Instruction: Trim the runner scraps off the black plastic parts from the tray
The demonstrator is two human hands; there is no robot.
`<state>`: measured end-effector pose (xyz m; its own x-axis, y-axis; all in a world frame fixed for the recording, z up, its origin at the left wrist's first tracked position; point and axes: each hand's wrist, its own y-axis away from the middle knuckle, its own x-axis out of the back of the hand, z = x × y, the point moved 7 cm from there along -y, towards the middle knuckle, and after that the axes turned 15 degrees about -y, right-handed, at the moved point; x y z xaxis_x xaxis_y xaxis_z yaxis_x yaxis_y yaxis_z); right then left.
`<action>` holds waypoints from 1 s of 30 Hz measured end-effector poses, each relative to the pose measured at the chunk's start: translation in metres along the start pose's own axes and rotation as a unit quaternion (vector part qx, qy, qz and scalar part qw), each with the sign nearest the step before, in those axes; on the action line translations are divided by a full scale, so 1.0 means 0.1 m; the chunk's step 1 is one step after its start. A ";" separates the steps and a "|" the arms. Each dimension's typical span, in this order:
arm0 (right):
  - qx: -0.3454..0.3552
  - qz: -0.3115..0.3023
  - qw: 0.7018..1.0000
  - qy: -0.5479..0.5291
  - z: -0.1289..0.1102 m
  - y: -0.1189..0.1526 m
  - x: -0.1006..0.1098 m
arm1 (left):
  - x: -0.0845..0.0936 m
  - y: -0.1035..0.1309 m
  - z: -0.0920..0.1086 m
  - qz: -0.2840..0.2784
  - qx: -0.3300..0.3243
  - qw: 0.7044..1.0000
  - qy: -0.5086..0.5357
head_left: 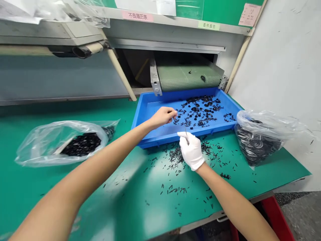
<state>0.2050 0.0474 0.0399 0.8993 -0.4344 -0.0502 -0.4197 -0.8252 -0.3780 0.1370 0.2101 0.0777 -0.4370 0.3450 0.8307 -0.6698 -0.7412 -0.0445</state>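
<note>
My left hand [164, 116] is bare and hovers over the left part of a blue tray [165, 139]. Its fingers are curled and pressed together, and whatever may be in them is too small to make out. In a white glove, my right hand [192, 151] is closed around a slim, pointed metal tool [186, 135], just in front of the tray's near rim. Inside the tray lie many small black moulded parts [200, 112], some round and some branched. Short black scraps [177, 155] are piled on the green table beneath and beside the right hand.
A conveyor belt [185, 75] ends above the tray's back edge, carrying a few black bits. On the left lies an open plastic bag [62, 160] of black round pieces [84, 144]. Another bag [258, 140] of black rings stands right. A red bin [278, 217] sits below the table edge.
</note>
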 end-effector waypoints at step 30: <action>-0.227 -0.295 0.910 -0.180 0.03 0.55 -0.56 | -0.60 1.90 0.00 -0.216 0.048 0.899 0.378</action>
<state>0.1316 0.0276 0.0196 0.9324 0.2120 -0.2926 0.2159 -0.9762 -0.0193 0.0357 0.0486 0.0196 -0.4571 0.8780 0.1420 -0.8355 -0.4786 0.2698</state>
